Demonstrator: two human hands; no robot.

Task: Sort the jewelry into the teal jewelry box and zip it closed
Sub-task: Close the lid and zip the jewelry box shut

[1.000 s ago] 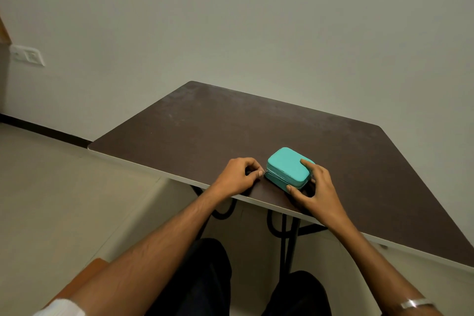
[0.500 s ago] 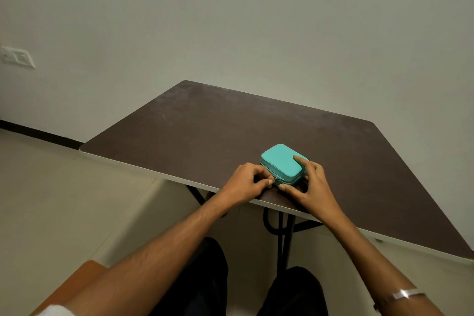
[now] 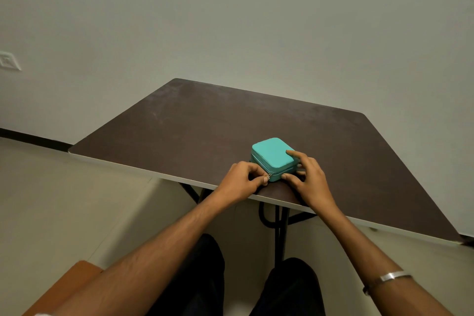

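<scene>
- Left hand (image 3: 242,182) sits curled at the box's near left corner, thumb and forefinger pinching the small metal zipper pull (image 3: 268,177).
- Right hand (image 3: 309,178) braces the teal jewelry box (image 3: 272,155): forefinger laid flat on the lid, thumb pressed against the near side wall, the other fingers bent along the right side.
- A silver bangle (image 3: 393,276) circles the right forearm.
- The box lies closed, lid down flat on the base, zipper line running round the middle; nothing of its contents shows.
- No writing or logo can be read on the lid or sides.
- The box rests on the dark brown counter (image 3: 205,131), close to its near edge, a little right of the middle.
- Wide bare counter spreads beyond the box toward the wall and off to both sides.
- The counter's pale edge band runs just under both wrists; black metal legs (image 3: 278,226) show below it.
- Dark trousers (image 3: 200,277) fill the bottom of the view, with an orange-brown seat (image 3: 66,287) at lower left.
- A white wall socket (image 3: 7,60) sits far left on the plain wall.
</scene>
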